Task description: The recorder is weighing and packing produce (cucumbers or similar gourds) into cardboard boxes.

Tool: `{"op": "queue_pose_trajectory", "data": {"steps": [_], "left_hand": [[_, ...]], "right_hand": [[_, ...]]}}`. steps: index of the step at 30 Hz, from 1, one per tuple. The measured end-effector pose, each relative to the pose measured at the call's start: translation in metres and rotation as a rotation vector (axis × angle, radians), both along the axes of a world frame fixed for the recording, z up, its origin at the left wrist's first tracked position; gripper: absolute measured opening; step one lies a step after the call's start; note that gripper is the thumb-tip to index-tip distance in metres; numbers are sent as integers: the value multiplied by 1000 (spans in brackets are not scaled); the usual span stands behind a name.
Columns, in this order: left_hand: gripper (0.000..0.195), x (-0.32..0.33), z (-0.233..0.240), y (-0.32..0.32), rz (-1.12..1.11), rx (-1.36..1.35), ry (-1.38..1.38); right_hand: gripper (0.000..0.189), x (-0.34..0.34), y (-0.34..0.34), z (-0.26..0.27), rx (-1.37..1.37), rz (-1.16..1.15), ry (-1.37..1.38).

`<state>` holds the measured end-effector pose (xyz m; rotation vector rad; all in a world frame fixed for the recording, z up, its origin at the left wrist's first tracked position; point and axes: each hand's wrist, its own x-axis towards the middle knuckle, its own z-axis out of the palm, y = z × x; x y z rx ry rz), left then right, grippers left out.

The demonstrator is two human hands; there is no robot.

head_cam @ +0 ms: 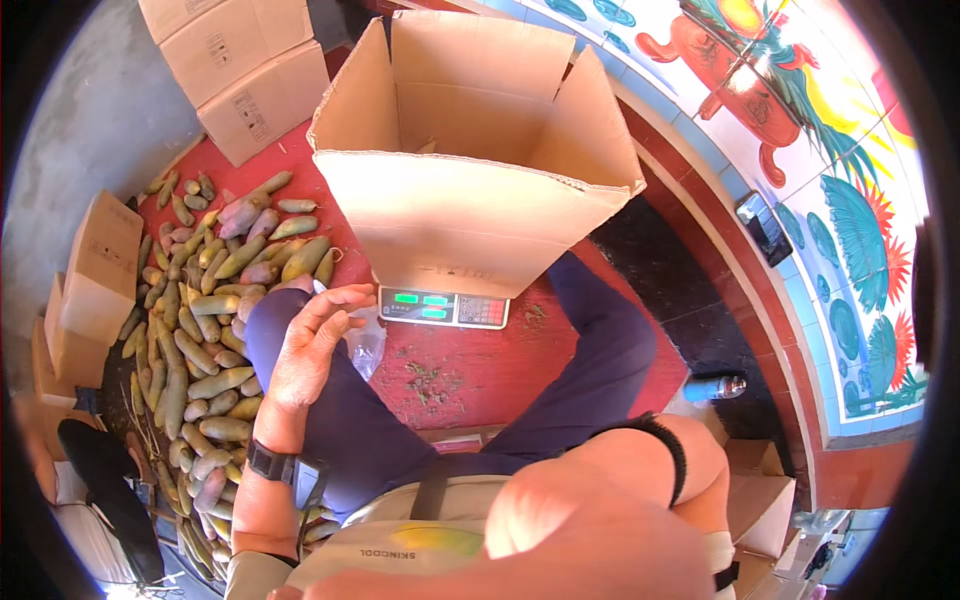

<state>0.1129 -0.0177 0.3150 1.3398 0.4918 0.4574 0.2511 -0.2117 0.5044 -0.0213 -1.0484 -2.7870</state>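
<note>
My left hand [315,337], with a dark wristwatch [270,461] at its wrist, hovers above my left knee. Its fingers are slightly bent and I see nothing in them. Just beyond it is a clear plastic bag [367,346]. My right hand [540,510] is raised close to the camera; it is blurred and its fingers are hidden. Before me a tall, open-topped cardboard box [465,217] stands on a digital scale [444,309] with lit green displays. The box's floor is hidden. Left of my leg lies a heap of elongated green, yellow and pinkish fruits or vegetables [217,330].
Closed cardboard cartons [240,82] stack at the far left, others [97,285] beside the heap. Plant scraps [435,386] litter the red mat [480,375]. On the right are a bottle [712,388] and a phone [763,229] against painted tiles. Another person's leg [112,487] shows at lower left.
</note>
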Motion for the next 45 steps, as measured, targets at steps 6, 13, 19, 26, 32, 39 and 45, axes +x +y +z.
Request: {"op": "queue_pose_trajectory", "data": {"steps": [6, 13, 19, 26, 32, 39, 45], "left_hand": [[23, -3, -1, -1, 18, -6, -6], [24, 2, 5, -3, -22, 0, 0], [23, 0, 6, -2, -45, 36, -29], [23, 3, 13, -3, -59, 62, 22], [23, -1, 4, 0, -45, 125, 24], [23, 0, 4, 0, -39, 88, -3], [24, -2, -5, 0, -24, 196, 20]], "right_hand": [[12, 11, -19, -2, 322, -154, -309], [16, 27, -70, -3, 706, -330, -648], [14, 33, -80, -35, 305, 110, 5], [17, 29, -73, -41, -635, 850, 1099], [23, 18, -45, -22, -766, 808, 1146], [25, 34, -68, -33, -691, 817, 981], [35, 8, 8, -21, -1046, 918, 809]]}}
